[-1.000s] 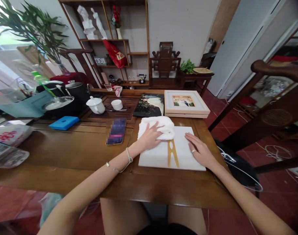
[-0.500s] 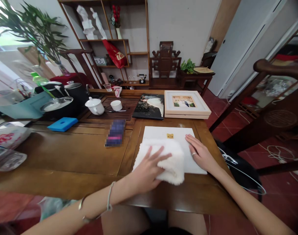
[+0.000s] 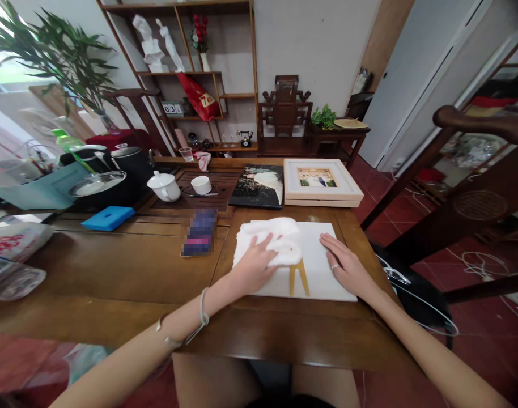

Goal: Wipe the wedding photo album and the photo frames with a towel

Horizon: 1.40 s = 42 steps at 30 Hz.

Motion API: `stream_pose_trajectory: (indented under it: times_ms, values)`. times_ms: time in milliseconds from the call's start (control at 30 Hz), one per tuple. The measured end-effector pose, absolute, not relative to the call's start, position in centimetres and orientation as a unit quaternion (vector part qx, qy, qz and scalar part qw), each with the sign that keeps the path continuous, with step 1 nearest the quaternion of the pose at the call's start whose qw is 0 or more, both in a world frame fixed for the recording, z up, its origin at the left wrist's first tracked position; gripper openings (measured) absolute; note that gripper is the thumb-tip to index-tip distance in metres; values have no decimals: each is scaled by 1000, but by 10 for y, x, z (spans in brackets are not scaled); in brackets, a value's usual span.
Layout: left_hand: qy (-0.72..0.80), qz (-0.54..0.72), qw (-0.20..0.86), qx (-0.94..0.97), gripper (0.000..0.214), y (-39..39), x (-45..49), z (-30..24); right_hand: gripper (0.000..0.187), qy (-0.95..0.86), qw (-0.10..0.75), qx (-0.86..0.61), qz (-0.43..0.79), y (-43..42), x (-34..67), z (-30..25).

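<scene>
The left hand (image 3: 254, 265) of the person lies on top of a white cloth (image 3: 280, 228), with its fingers stretched out and somewhat spread; it is open and presses on the cloth from above, and a part of the fingertips is sunk in the soft folds. The cloth itself rests, bunched, over the upper left part of a white board (image 3: 322, 275), which lies flat on the brown wooden table (image 3: 127, 266) in front of the person. The right hand (image 3: 346, 265) is also open, its fingers straight and close together, and it rests flat upon the right side of the same board, with a ring on one finger. Between the two hands, two legs of a gold piece (image 3: 300, 279) come out from under the cloth, while its upper part is covered. Just behind the board there lie a dark picture panel (image 3: 257, 186) and, touching or nearly touching it, a light wooden frame (image 3: 322, 195) with a small photo inside. To the left are a phone (image 3: 199, 232), whose screen is blurred, and, farther, a blue block (image 3: 108, 218)
</scene>
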<state>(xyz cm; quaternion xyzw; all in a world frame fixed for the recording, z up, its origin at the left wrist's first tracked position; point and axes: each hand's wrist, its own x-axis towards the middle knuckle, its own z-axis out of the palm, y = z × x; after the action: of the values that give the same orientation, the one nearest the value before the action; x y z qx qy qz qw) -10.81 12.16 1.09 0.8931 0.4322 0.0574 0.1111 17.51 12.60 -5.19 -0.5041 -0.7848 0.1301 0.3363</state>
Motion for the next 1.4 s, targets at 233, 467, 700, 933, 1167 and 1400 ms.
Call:
stream_pose_trajectory:
  times_ms: [233, 467, 700, 933, 1167, 1400]
  values:
    - [331, 64, 166, 927, 56, 58, -128, 15, 43, -779, 334, -513, 136, 125, 173, -52]
    - [373, 45, 121, 919, 31, 148, -124, 11, 43, -780, 344, -505, 135, 126, 175, -53]
    - [387, 36, 60, 919, 46, 162, -97, 4, 44, -784, 337, -503, 136, 127, 176, -52]
    - [246, 44, 23, 968, 36, 64, -102, 5, 43, -779, 347, -503, 141, 127, 175, -55]
    - [299, 14, 28, 954, 33, 99, -94, 12, 43, -781, 346, -502, 135, 127, 175, -55]
    - [389, 21, 17, 921, 32, 173, -51, 19, 43, -788, 329, -504, 134, 128, 176, -51]
